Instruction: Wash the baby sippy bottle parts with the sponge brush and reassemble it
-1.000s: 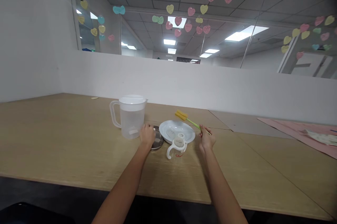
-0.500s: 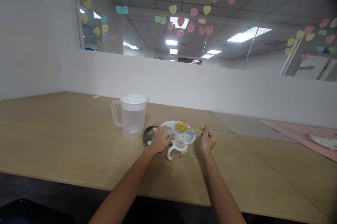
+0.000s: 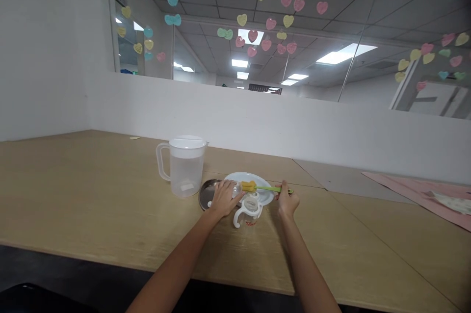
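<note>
My right hand (image 3: 286, 202) is closed on the green handle of a bottle brush (image 3: 268, 188); its yellow sponge head sits over the white plate (image 3: 257, 179). My left hand (image 3: 222, 197) is wrapped round a small clear piece (image 3: 237, 189) at the plate's left edge, right beside the sponge head. A clear baby bottle with white handles (image 3: 248, 207) stands on the table just in front of the plate. A small steel dish (image 3: 205, 192) lies under and left of my left hand.
A clear plastic jug with a white lid (image 3: 183, 166) stands left of the plate. The wooden table (image 3: 91, 195) runs to a white partition behind. A pink mat with a cloth (image 3: 437, 194) lies at the far right.
My left hand moved from the steel dish to the plate and closed round the clear piece. My right hand swung the brush's sponge head leftwards, over the plate and up to that piece.
</note>
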`<state>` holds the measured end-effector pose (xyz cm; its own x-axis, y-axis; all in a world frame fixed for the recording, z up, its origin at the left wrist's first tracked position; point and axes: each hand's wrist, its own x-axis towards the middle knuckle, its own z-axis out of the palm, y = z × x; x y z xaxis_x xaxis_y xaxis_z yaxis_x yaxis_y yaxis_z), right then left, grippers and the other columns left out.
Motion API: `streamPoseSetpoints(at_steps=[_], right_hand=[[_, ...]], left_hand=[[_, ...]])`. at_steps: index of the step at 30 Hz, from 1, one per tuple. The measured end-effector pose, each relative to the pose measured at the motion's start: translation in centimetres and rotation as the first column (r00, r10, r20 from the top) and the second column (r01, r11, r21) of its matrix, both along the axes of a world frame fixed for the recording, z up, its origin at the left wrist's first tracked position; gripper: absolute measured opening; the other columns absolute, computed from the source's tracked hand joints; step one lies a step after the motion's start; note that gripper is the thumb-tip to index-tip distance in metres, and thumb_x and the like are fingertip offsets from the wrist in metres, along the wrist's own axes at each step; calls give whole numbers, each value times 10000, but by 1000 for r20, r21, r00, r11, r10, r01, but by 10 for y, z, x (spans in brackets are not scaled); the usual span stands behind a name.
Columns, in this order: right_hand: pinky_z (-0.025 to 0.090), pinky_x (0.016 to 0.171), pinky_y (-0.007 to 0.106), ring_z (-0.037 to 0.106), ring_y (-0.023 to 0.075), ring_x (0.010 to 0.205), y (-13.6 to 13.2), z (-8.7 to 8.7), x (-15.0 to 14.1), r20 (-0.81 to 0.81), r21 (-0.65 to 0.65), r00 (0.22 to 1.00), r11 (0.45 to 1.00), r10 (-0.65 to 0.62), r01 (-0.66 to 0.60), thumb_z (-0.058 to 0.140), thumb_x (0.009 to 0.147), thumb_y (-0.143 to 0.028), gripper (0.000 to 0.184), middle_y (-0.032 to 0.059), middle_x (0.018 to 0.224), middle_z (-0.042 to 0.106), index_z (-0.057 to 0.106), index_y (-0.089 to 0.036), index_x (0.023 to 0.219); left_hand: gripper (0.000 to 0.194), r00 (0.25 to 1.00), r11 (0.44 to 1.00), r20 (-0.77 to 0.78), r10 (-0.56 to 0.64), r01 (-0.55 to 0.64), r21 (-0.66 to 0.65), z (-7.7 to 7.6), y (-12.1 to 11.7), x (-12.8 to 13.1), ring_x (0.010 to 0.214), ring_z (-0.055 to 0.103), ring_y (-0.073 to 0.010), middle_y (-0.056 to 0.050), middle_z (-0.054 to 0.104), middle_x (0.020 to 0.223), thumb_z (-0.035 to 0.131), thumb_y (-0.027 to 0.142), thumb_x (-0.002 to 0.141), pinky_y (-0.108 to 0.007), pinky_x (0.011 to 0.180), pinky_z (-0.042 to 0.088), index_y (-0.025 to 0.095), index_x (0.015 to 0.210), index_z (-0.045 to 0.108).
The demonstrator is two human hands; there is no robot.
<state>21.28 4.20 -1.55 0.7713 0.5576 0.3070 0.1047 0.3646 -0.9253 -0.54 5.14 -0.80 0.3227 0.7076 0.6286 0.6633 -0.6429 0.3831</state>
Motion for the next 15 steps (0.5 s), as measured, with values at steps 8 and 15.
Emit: streamPoseSetpoints(at_steps=[8, 15], right_hand=[[347, 379, 245, 391, 94, 355, -4, 9, -5, -284, 137, 956, 990, 70, -32, 604, 684, -590, 425, -50, 400, 452, 547, -176, 609], [293, 363, 194, 285, 39, 354, -5, 18, 2, -254, 263, 931, 945, 260, -192, 584, 705, -608, 438, -93, 471, 387, 457, -194, 637]], left_hand=[[472, 960, 998, 278, 30, -15, -57, 1, 6, -1, 1054, 568, -260, -110, 593, 1154, 624, 324, 774, -387, 908, 401, 200, 1192, 441], [382, 963, 992, 253, 93, -112, 61, 12, 0, -3, 1040, 547, -270, -89, 613, 1077, 630, 172, 720, -399, 903, 399, 205, 1087, 526]])
